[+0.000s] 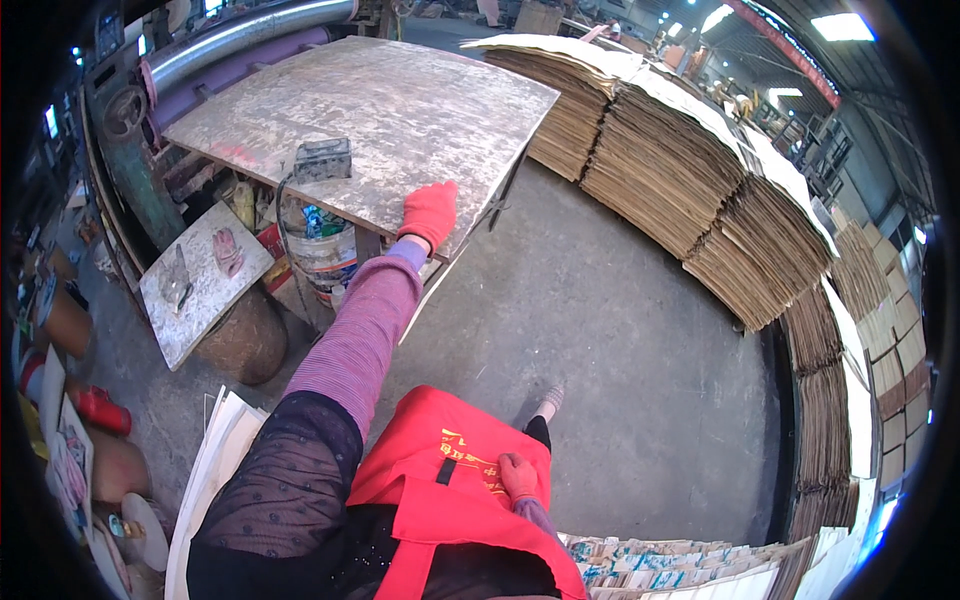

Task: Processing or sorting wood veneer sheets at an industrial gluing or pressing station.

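Observation:
My left arm, in a striped purple-pink sleeve, reaches forward to the near right part of a worn, stained tabletop point(390, 100). In a red glove, my left hand point(430, 214) is closed and rests at that table's near edge; what its fingers hold, if anything, is hidden. A dark rectangular block point(323, 160) lies on the tabletop to the left of it, with a cord hanging down beside it. My right hand point(517, 476), also red-gloved, is low against my red apron point(425, 425), its fingers curled with nothing visible in them.
Tall stacks of thin wood sheets point(665, 150) curve along the right across the concrete floor point(610, 320). A roller machine point(240, 45) stands behind the table. A bucket point(325, 250) and a small board with gloves point(205, 275) sit at left. More sheets point(680, 570) lie close by, lower right.

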### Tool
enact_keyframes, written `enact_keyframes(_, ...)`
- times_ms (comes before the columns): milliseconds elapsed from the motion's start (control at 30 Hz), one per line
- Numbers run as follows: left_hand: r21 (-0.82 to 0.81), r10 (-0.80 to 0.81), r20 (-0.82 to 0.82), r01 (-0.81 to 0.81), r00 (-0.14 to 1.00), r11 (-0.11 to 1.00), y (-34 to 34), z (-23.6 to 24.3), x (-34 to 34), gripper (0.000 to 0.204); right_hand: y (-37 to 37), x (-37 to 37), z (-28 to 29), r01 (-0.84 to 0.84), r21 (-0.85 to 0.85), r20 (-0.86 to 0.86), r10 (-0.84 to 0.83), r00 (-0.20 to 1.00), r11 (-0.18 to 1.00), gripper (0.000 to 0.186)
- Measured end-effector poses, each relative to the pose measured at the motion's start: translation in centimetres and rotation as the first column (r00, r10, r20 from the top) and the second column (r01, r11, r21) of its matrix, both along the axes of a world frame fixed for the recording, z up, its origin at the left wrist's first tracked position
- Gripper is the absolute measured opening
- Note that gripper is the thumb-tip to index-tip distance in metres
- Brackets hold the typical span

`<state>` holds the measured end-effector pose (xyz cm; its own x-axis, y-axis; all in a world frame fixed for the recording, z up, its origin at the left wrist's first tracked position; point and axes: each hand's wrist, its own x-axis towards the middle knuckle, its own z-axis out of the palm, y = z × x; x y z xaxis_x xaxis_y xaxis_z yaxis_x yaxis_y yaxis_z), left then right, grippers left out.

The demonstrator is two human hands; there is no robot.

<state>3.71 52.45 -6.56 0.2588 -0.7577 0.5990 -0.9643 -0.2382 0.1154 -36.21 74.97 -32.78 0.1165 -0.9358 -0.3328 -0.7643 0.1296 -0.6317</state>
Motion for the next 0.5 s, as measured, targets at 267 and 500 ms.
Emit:
enact_keyframes(267, -0.042, -0.036, -0.078, 0.033, 0.996, 0.999, 0.1, 0.09, -0.07, 0.013, 0.0, -0.19, -0.51, 0.004, 0.01, -0.01, -0.004, 1.0, 1.0, 0.038)
enact_keyframes(500, -0.074, -0.029, -0.04, 0.026, 0.999, 0.997, -0.65, -0.47, 0.47, 0.012, -0.2, -0.07, -0.07, -0.012, -0.005, 0.007, 0.012, 1.0, 1.0, 0.039)
